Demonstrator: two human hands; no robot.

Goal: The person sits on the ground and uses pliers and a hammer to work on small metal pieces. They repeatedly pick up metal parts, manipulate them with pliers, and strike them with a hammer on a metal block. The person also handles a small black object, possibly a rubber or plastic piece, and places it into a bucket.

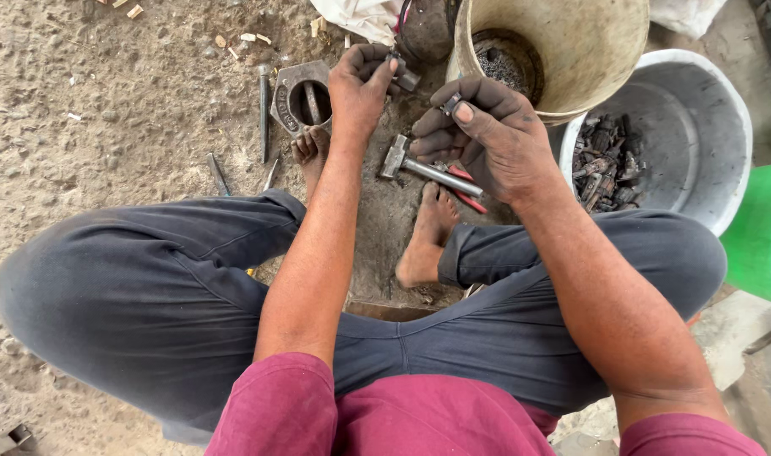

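Head view, looking down past both knees to a dirt floor (106, 127).

Left hand (360, 84), upper centre of frame: fingers curled shut around a small dark metal part (405, 78) that pokes out on the hand's right side. I cannot tell what kind of part it is.

Right hand (487, 135), just right of centre: fingertips pinched closed on a second small metal piece (450, 104), held at the top of the hand. The two hands sit near each other, not touching.

Below the right hand, on the floor: a hammer (419, 166), head at centre frame, shaft running right and under the hand. Red-handled pliers (468, 194) lie just beside it, partly hidden by the hand. Both lie between my bare feet.

Left of the left hand: a hexagonal metal block (288, 105) with a round bore, a rod lying in it. A punch (264, 105) lies just left of the block.

Top of frame, right of centre: a beige bucket (588, 51) with dark bits in the bottom. Touching it on the right: a grey basin (698, 143) holding a heap of dark metal parts (605, 165). Green object (765, 236) at the right edge, kind unclear.
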